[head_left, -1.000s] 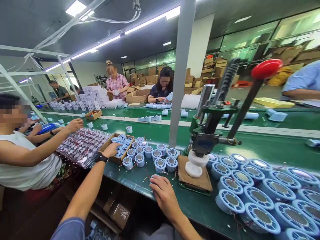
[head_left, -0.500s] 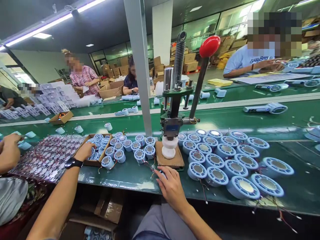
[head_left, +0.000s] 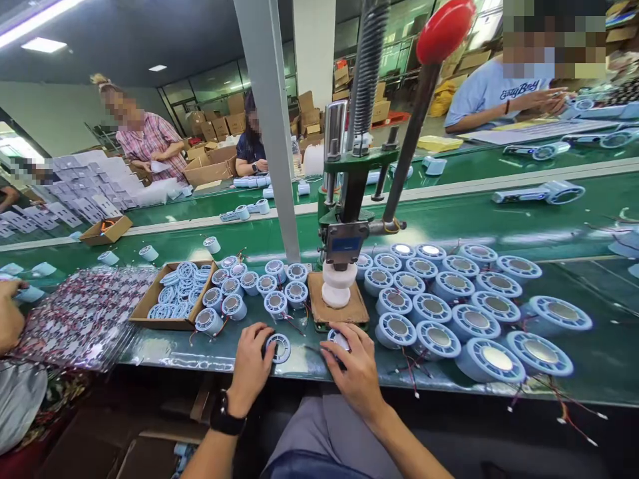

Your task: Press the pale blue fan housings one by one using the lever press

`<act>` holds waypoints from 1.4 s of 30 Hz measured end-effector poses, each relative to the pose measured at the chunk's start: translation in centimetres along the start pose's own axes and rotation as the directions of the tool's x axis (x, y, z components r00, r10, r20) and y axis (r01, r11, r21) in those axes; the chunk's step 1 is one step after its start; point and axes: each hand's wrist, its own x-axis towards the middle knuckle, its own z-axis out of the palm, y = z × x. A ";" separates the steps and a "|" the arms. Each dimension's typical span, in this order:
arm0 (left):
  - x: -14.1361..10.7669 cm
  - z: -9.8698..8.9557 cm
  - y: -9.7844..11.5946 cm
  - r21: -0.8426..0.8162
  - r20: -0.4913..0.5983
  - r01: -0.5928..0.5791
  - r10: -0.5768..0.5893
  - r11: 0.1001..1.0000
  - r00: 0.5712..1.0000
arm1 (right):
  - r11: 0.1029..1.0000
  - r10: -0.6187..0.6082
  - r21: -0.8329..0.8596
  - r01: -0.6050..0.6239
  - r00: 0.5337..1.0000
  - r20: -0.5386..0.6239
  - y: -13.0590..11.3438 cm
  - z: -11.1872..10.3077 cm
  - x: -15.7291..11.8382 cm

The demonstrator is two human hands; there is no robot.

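Blue ring (head_left: 286,348): our left hand (head_left: 253,364) grasps its edge; right hand (head_left: 355,362) cups housing (head_left: 338,338), likely steadying it.

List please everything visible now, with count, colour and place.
Press: one, green with red knob, centre
Ring box: one, brown, left
Rings: many, light blue, inside box
Round units: many, light blue, beside press
Small parts: many, multicoloured, far left
Handled devices: several, light blue, farther back
Post: one, grey, left of press
Stacked boxes: many, white, back left
Cartons: many, brown, background
Co-workers: several, varied clothes, left and opposite
Left hand: one, bare, holding loose ring
Right hand: one, bare, on round unit
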 end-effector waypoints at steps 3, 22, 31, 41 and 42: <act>-0.1 -0.4 -0.9 -0.068 0.100 -0.045 0.052 0.997 0.994 | 0.995 0.000 0.098 -0.006 0.999 0.054 0.7 -0.7 -0.2; -0.3 -0.4 6.2 -0.282 0.134 -0.038 0.078 0.959 0.988 | 0.938 0.146 0.283 -0.200 0.969 0.199 -2.2 2.9 -1.7; -0.8 0.1 5.9 -0.385 0.145 0.091 -0.037 0.918 0.989 | 0.919 0.144 0.322 -0.229 0.953 0.266 -1.8 3.0 -1.7; -2.0 3.5 5.3 -0.470 0.188 0.206 -0.131 0.858 0.973 | 0.975 -0.215 0.053 0.214 0.864 0.456 -1.0 -7.2 9.2; -1.7 3.3 5.5 -0.459 0.195 0.225 -0.149 0.860 0.969 | 0.966 -0.242 -0.006 0.258 0.913 0.329 -1.5 -9.6 13.1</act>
